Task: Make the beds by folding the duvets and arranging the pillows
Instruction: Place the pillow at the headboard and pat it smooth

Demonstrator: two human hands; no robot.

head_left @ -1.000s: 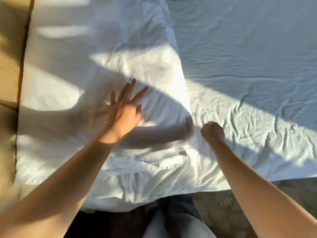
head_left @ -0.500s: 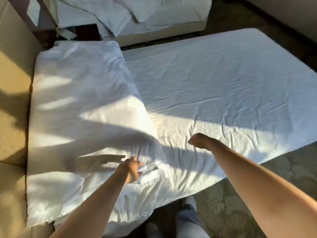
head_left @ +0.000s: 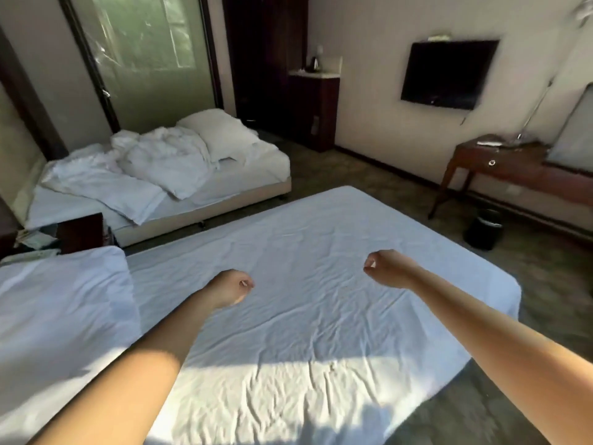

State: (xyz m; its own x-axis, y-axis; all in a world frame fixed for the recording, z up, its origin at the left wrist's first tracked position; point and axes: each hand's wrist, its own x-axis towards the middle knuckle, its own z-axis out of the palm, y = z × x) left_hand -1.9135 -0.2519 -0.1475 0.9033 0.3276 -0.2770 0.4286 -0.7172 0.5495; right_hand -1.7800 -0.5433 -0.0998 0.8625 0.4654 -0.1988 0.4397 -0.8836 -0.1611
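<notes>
Puffy, smooth white folded duvet (head_left: 64, 309) lies near left on the near bed, a crumpled duvet (head_left: 154, 162) is heaped on the far bed, and left hand (head_left: 229, 288) and right hand (head_left: 388, 268), curled and holding nothing, hover above the wrinkled sheet (head_left: 321, 348).

Probably a hotel room: near bed (head_left: 321, 252), far bed (head_left: 224, 191), wall television (head_left: 449, 73), desk (head_left: 500, 162).

The left grip (head_left: 229, 289) and the right grip (head_left: 385, 268) are hovering apart over the near bed's wrinkled sheet (head_left: 321, 316), each curling its fingers in around nothing, while a white duvet (head_left: 64, 300) is lying left of the left grip and a rumpled far bed (head_left: 244, 175) is sitting beyond it.
</notes>
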